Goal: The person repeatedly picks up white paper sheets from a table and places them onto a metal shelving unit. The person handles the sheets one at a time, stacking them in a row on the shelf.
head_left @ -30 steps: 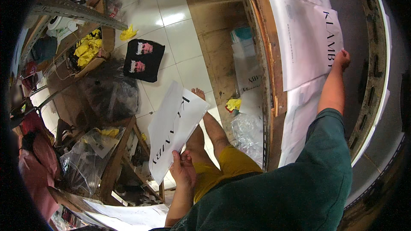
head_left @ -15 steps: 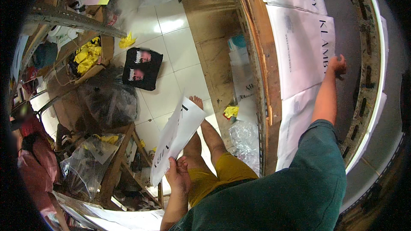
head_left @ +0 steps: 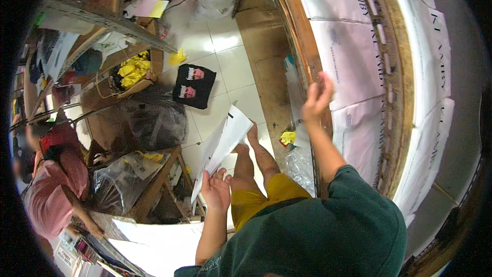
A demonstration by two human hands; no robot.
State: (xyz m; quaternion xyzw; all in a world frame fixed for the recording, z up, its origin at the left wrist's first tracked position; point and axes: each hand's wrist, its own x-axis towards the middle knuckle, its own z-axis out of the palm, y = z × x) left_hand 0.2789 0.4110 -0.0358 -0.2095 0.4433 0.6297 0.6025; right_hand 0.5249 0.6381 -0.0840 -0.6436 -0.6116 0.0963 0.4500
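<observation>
My left hand (head_left: 216,192), palm up and fingers partly curled, holds a flat white printed bag (head_left: 223,138) by its lower end. The bag slants upward and away over my legs; the exact finger contact is partly hidden. My right hand (head_left: 318,103) is raised with nothing in it, its fingers apart and slightly blurred. It hovers at the wooden edge (head_left: 302,41) of a shelf. Behind that edge lie stacks of flat white bags (head_left: 348,59) with black lettering, to the right of my hand.
A slotted metal bar (head_left: 388,92) crosses the shelf, with more white bags (head_left: 433,66) beyond it. Folded black cloth (head_left: 195,86) lies on the tiled floor. A box of yellow material (head_left: 136,69) stands left. Another person in pink (head_left: 59,195) is at the lower left.
My right hand has drawn back leftward from the bags on the shelf to its wooden edge, empty. My left hand still has the white bag. The view has shifted, showing more of the other person.
</observation>
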